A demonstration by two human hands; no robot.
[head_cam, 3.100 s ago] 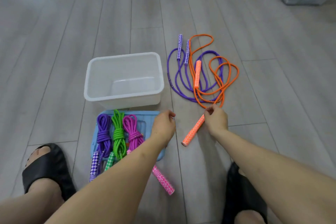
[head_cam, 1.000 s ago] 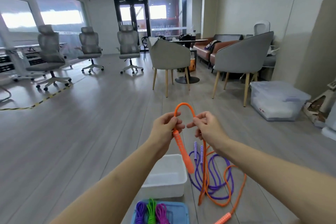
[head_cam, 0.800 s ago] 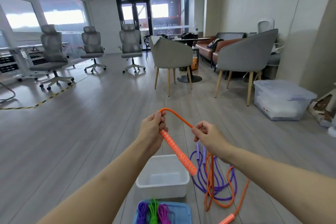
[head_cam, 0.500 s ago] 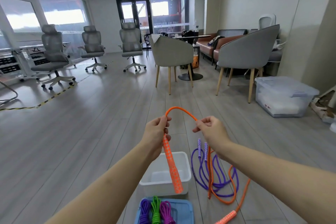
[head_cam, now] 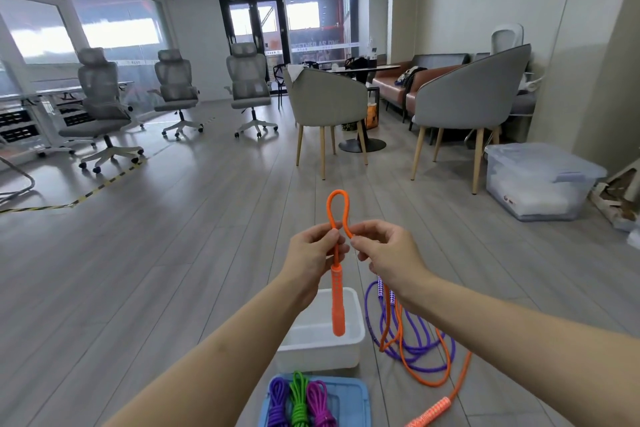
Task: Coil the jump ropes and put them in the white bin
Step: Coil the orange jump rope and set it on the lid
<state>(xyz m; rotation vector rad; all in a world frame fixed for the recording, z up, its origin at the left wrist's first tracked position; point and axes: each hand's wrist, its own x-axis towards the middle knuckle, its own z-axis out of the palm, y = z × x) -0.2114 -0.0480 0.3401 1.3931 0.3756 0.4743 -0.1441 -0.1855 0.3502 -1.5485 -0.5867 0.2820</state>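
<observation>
Orange rope, narrow upright loop

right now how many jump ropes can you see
5. The orange rope is held up in both hands, the loose purple rope lies on the floor, and three coiled ones, purple, green and magenta, lie on the blue lid.

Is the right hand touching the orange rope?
Touching: the head view shows the right hand pinching the orange rope just below its loop.
</observation>
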